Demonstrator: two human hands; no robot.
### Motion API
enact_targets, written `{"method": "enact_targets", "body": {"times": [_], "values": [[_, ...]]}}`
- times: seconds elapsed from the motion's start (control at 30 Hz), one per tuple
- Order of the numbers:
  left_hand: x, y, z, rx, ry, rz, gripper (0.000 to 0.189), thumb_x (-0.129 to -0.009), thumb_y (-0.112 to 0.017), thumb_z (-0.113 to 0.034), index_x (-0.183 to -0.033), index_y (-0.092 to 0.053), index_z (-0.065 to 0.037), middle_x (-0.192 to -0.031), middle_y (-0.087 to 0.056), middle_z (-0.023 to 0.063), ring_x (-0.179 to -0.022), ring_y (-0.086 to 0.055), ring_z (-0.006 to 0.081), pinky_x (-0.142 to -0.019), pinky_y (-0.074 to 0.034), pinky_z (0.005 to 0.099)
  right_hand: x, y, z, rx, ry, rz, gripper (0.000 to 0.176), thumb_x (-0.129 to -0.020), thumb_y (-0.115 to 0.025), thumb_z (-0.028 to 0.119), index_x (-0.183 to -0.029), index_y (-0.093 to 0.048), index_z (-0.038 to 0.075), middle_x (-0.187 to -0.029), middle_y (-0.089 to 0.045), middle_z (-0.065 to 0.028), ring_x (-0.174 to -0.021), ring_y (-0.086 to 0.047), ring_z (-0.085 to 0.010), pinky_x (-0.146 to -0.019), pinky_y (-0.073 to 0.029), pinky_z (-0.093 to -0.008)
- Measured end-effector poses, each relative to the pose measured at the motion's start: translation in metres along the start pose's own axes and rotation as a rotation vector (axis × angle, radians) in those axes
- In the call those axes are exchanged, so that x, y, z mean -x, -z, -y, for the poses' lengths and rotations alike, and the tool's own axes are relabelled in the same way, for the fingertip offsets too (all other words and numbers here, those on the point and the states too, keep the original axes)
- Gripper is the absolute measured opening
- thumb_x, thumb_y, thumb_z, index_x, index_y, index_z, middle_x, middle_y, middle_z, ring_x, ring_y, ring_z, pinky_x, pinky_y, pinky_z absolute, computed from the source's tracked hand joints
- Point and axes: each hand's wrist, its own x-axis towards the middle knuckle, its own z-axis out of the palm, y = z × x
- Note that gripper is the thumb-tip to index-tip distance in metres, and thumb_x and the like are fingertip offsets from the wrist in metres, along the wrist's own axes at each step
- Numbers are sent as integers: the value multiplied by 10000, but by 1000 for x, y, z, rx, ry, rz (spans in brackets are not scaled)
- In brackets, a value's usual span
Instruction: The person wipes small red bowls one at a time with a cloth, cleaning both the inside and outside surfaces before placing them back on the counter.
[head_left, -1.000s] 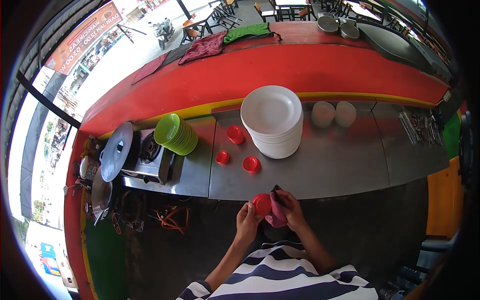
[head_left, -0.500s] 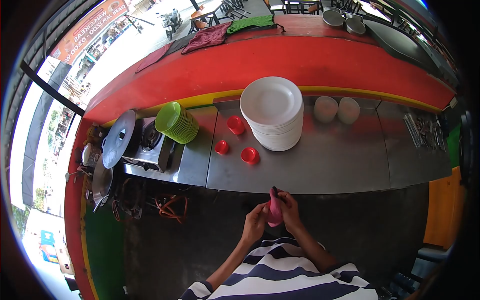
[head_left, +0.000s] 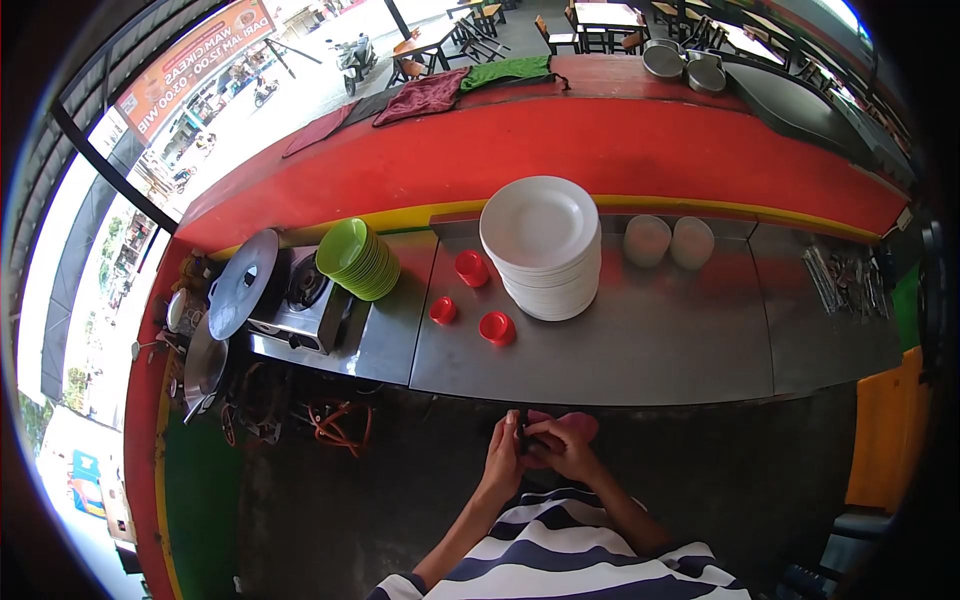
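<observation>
Before my body, below the front edge of the counter, my two hands meet on a bunched pink cloth [head_left: 582, 426] with a dark strip along one side. The fingers of my left hand [head_left: 501, 458] press against the dark strip, pointing up. My right hand [head_left: 562, 450] is wrapped over the middle of the cloth, and pink folds stick out beyond its knuckles. What the cloth is exactly is hidden by the fingers. Nearest on the steel counter [head_left: 620, 350] stand red cups [head_left: 497, 328] and a tall stack of white plates [head_left: 552, 290].
Left on the counter are green bowls [head_left: 358, 262], a gas stove [head_left: 300, 310] and a large metal lid [head_left: 245, 285]. Two whitish bowls [head_left: 648, 240] and a heap of cutlery [head_left: 850, 283] lie to the right. Cloths [head_left: 425, 97] drape over the red wall [head_left: 400, 160] behind.
The pink cloth has turned from hanging upright to lying sideways, sticking out to the right. My right hand has moved over it, and the view has tilted slightly upward.
</observation>
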Motion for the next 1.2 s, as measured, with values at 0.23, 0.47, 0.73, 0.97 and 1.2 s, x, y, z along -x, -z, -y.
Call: {"method": "enact_targets", "body": {"times": [0.23, 0.47, 0.73, 0.97, 1.2], "values": [[6, -3, 6, 6, -265, 191, 439, -1058, -373, -218, -1456, -371, -31, -1310, -540, 129, -1162, -573, 196, -992, -483, 336, 3, -5, -13, -247, -92, -158, 332, -809, -711, -12, -1129, -642, 40, -1147, -602, -115, -1096, -612, -231, -969, -461, -335], [24, -29, -3, -486, -437, 306, 433, -1084, -346, -305, -1343, -523, -6, -1212, -607, 87, -1083, -559, 112, -954, -446, 247, 7, -9, -4, 80, -12, -493, 397, -740, -740, -4, -1093, -569, 57, -1067, -596, -79, -1044, -594, -166, -913, -475, -302], [22, -46, 10, -452, -591, 185, 424, -1088, -330, -297, -1211, -576, 26, -1089, -636, 72, -1001, -571, 101, -907, -451, 229, 21, -1, -11, -34, -98, -510, 379, -821, -705, 40, -1157, -527, 37, -1100, -581, -84, -1031, -579, -160, -912, -467, -309], [13, -47, 12, -555, -604, 364, 443, -1084, -327, -336, -1181, -584, 12, -1103, -628, 84, -1042, -576, 136, -950, -441, 257, 27, 6, 0, -39, -56, -474, 347, -801, -696, 24, -1126, -574, 28, -1054, -625, -104, -1002, -619, -172, -896, -483, -315], [7, -58, 10, -628, -589, 296, 445, -1086, -324, -333, -1163, -599, 8, -1038, -650, 83, -945, -598, 118, -836, -474, 241, 17, 8, -3, 80, 34, -670, 258, -819, -676, 59, -1074, -651, 24, -1070, -646, -158, -1020, -655, -257, -912, -497, -352]]}}
